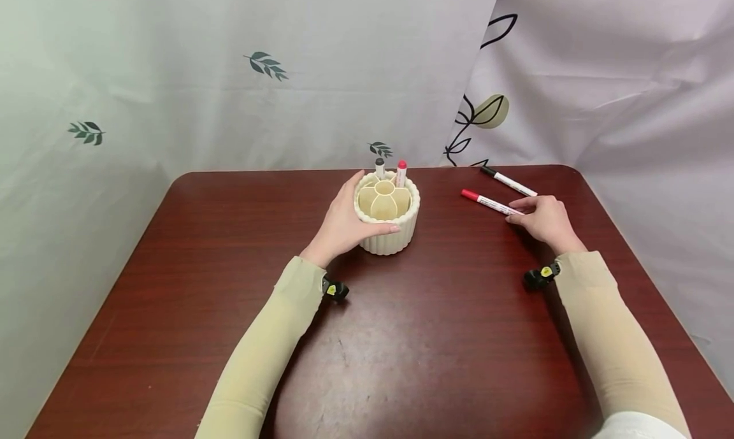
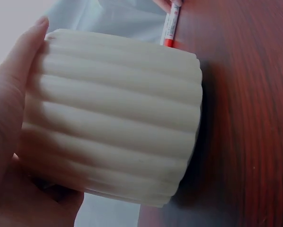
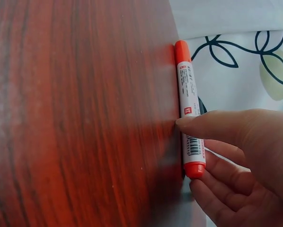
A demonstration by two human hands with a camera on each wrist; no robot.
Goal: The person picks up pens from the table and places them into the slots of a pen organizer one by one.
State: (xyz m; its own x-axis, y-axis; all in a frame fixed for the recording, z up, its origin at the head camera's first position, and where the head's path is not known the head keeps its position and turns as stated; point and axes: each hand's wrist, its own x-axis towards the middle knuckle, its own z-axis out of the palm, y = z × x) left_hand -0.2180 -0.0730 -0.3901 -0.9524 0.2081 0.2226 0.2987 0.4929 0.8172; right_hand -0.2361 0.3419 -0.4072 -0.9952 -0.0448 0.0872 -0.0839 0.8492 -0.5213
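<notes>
A cream ribbed pen holder [image 1: 395,240] with several compartments stands on the table. My left hand [image 1: 338,225] grips it from the left, thumb across the near side and fingers round the far side. Two markers stand upright at its back: a black-capped marker [image 1: 380,169] and a red-capped marker [image 1: 401,174]. Over at the right, a red whiteboard marker [image 3: 185,80] lies on the table. My right hand [image 1: 545,220] pinches it near its uncapped-looking red end, thumb on the near side and fingers beyond. A black marker [image 1: 512,183] lies just behind it.
The dark reddish-brown table [image 1: 436,337] has rounded far corners. A pale curtain [image 1: 321,107] with leaf prints hangs right behind its far edge and along both sides.
</notes>
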